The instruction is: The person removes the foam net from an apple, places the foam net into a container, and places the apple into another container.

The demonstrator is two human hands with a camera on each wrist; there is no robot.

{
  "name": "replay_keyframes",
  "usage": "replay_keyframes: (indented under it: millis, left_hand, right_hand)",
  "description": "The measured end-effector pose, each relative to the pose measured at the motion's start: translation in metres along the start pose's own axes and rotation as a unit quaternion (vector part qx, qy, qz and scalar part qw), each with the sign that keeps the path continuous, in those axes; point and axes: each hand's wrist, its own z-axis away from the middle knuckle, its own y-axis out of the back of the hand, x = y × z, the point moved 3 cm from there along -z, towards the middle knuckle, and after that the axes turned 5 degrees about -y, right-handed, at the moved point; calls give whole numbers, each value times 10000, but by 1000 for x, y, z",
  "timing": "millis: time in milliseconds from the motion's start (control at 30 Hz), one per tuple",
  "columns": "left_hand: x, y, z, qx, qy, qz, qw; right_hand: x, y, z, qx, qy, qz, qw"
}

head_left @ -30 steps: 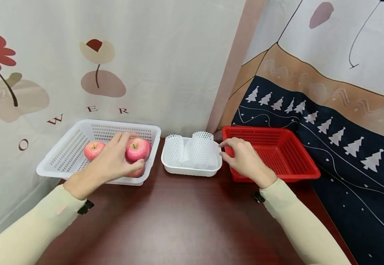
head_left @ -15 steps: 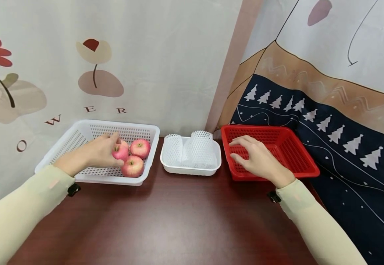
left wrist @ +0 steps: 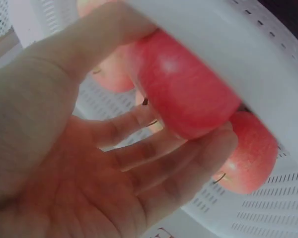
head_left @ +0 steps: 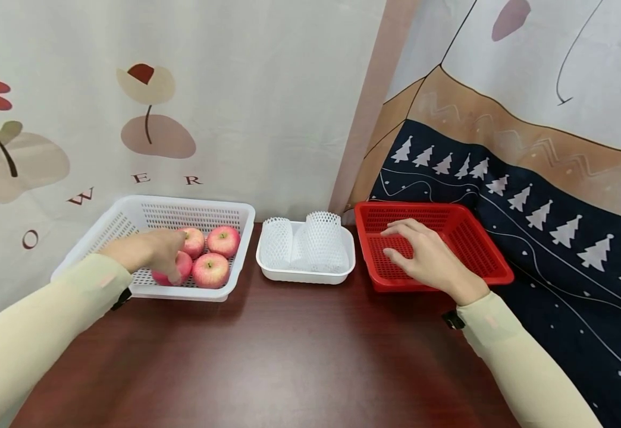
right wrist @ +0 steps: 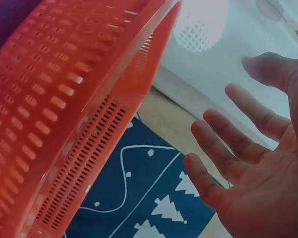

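Observation:
In the white basket [head_left: 243, 252], my left hand [head_left: 152, 249] reaches over a red apple [head_left: 183, 266] near the front wall. The left wrist view shows its thumb on one side of that apple [left wrist: 188, 89] and curled fingers on the other. Beside it lie three more apples: a front one [head_left: 211, 271], a back one [head_left: 191, 242] and one by the right wall [head_left: 223, 241]. My right hand [head_left: 428, 258] hovers over the red basket [head_left: 482, 261], fingers spread and holding nothing, as the right wrist view confirms.
Between the baskets stands a small white tray [head_left: 305, 277] with white foam net sleeves [head_left: 325, 241] in it. All rest on a dark reddish-brown table [head_left: 300, 351]. Behind hang a pale curtain [head_left: 267, 107] and a dark cloth [head_left: 546, 297] with white trees.
My left hand has moved left from the apple by the basket's right wall to one nearer the middle front. My right hand has drawn right, from beside the tray to over the red basket.

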Motion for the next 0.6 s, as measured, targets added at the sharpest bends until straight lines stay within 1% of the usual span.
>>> replay_keyframes:
  millis: [67,167,233,300,367,400,467,533,600]
  left_hand:
    - [-1,-3,-2,-18,30,-143,9999]
    - [-2,-6,-2,-168,80,-126,9997]
    - [-2,-9,-2,-277,84,19,9996]
    - [-2,-12,-1,-374,70,254,9990]
    - [-2,-14,1,-362,128,447,9983]
    - [-3,-14,2,-293,108,474,9984]
    - [-3,-14,3,-39,-19,389,9992]
    - [-5,-12,5,340,-110,290,9989]
    - [-6,-9,9,788,-244,196,9964]
  right_hand:
    - [2,0,0,9,-20,-13,10000]
    - [5,-2,1,13,-48,-22,10000]
    - [6,-2,1,11,-71,-19,10000]
    - [8,-3,2,10,-88,-20,10000]
    - [9,-5,2,12,-112,-29,9999]
    - [10,-5,3,11,-125,-30,9999]
    - [12,-7,4,18,-150,-33,9999]
    - [15,-8,6,44,-180,-47,9998]
    - [17,-9,9,88,-210,-83,9997]
